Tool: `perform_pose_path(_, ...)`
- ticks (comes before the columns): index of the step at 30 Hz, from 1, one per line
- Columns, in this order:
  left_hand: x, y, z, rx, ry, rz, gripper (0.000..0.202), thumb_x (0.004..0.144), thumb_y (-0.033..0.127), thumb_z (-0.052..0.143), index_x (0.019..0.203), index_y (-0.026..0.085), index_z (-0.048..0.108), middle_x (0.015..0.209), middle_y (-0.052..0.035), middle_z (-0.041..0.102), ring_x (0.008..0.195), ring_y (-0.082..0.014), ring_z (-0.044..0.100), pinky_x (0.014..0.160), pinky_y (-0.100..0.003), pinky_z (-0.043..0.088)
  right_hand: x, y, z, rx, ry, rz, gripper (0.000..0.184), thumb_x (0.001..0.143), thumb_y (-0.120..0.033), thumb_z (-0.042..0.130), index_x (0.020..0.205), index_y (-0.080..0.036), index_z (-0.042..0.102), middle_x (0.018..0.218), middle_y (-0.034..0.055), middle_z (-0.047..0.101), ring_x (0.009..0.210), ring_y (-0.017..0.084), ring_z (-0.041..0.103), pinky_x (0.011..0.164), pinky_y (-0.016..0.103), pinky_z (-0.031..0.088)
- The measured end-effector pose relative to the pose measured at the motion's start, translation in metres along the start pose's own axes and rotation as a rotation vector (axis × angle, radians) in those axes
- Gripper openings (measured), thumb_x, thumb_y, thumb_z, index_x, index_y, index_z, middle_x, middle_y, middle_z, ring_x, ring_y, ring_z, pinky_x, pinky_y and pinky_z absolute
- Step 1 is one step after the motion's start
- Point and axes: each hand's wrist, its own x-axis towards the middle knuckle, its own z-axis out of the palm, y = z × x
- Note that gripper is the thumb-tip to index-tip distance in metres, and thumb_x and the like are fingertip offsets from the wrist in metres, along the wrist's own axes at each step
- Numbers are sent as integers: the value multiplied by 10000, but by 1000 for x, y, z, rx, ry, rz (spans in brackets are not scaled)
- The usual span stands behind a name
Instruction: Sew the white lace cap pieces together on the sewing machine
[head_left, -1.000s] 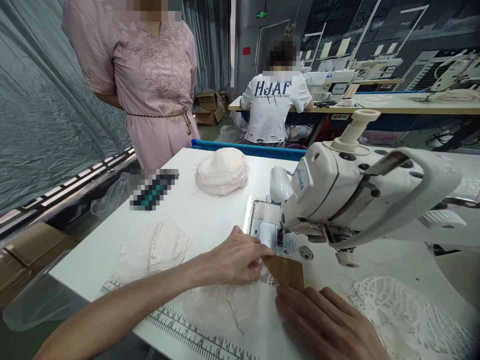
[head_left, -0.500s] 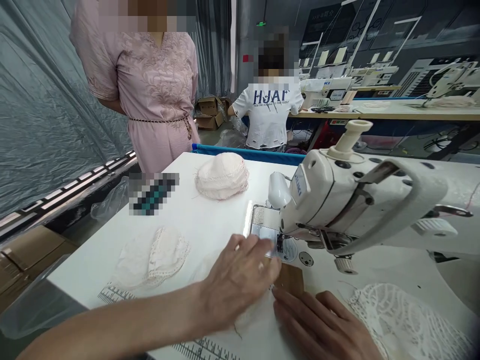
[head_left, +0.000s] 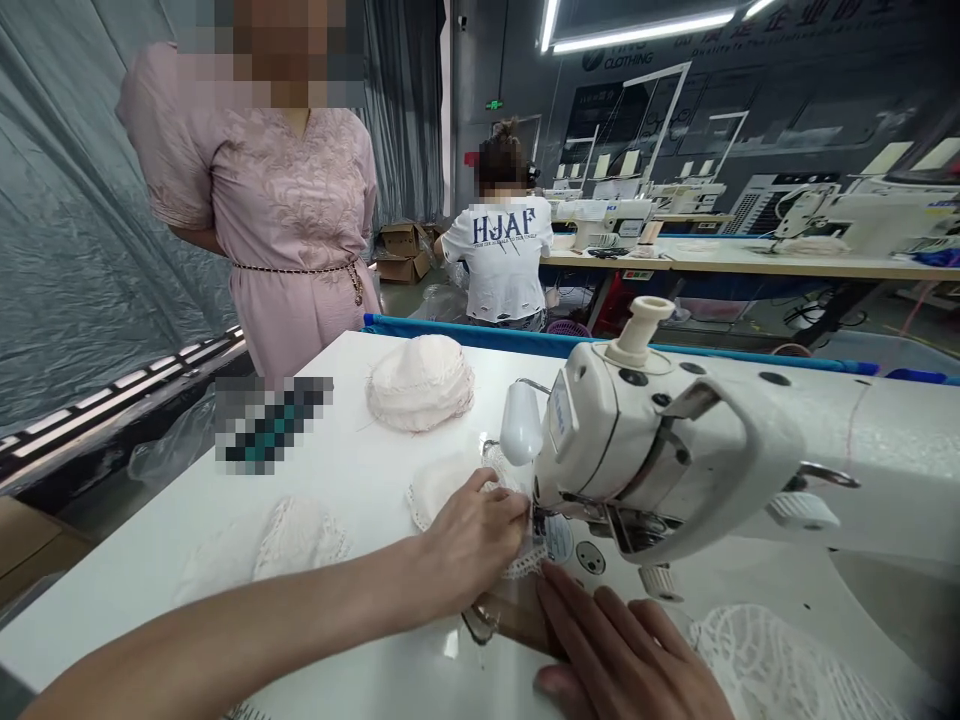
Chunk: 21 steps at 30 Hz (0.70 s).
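At the sewing machine, my left hand has its fingers curled down on a white lace-edged fabric piece. The piece lies flat around the needle area, its scalloped border reaching just right of the fingers. My right hand lies low with fingers stretched out, its fingertips close to the lace border. Under and beside those fingertips sits a brown flat piece, partly hidden; a clear glossy edge shows at its left. The needle and presser foot are mostly hidden by the left hand and machine head.
A stack of pale fabric cups stands at the back of the white table. Another lace piece lies left, and lace netting lies right. A person in pink stands beyond; another person sits farther back.
The lace-edged piece now lies under the needle area, with my left hand on it. More of the brown piece shows at lower left. The view has tilted up and shifted right.
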Motion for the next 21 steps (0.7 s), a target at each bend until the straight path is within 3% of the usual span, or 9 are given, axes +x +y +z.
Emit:
perform_pose_path(10, 4, -12, 0, -34, 27, 11, 234, 847, 42, 403, 649, 140, 481, 747, 10, 518, 637, -88, 469, 954, -356, 255, 1, 7, 7, -47, 13, -33, 549, 975, -468, 219, 1040, -143, 657, 1072, 62, 696, 753, 166, 633, 646, 286, 376)
perform_pose_path(15, -5, 7, -11, 52, 73, 22, 179, 879, 54, 409, 778, 123, 540, 828, -28, 572, 756, -124, 525, 915, -356, 295, 2, 6, 5, -24, 19, -48, 541, 976, -456, 233, 1041, -129, 659, 1084, 61, 692, 781, 164, 619, 669, 277, 376)
perform_pose_path(21, -14, 28, -5, 122, 86, 19, 203, 854, 33, 460, 690, 137, 519, 705, 12, 552, 690, -118, 519, 872, -344, 326, 1, 8, 6, -12, 3, -56, 509, 973, -456, 258, 1073, -145, 649, 1110, 43, 682, 773, 152, 617, 655, 266, 385)
